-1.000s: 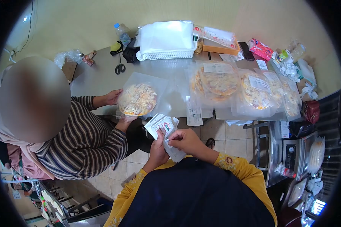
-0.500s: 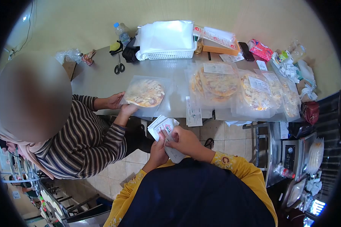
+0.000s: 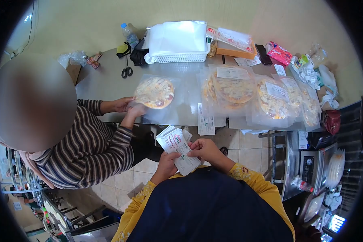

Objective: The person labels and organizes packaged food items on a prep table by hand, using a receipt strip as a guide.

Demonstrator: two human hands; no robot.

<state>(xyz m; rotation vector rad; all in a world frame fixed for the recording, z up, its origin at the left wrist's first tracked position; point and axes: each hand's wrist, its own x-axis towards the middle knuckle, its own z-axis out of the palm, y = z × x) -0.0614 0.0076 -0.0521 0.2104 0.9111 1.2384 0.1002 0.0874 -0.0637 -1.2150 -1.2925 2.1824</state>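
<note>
A stack of white printed labels (image 3: 174, 143) is held low in front of me, just off the table's near edge. My left hand (image 3: 168, 164) grips the stack from the left, thumb on top. On the right side, my right hand (image 3: 205, 151) pinches the edge of the labels between thumb and fingers. Beyond them, a co-worker's hands (image 3: 131, 108) hold a clear plastic bag with a pizza (image 3: 154, 92) in it, over the table. Several bagged pizzas (image 3: 232, 86) with labels on them lie to the right.
A white basket (image 3: 181, 57) of plastic sheets stands at the back of the metal table (image 3: 109, 86), with scissors (image 3: 127, 71) left of it. A phone (image 3: 263, 54) and a pink packet (image 3: 279, 53) lie back right. More labels (image 3: 205, 121) hang over the near edge.
The labels have turned flatter toward me, showing more print, and my right hand has moved slightly right. The co-worker's bagged pizza has shifted a little up and left.
</note>
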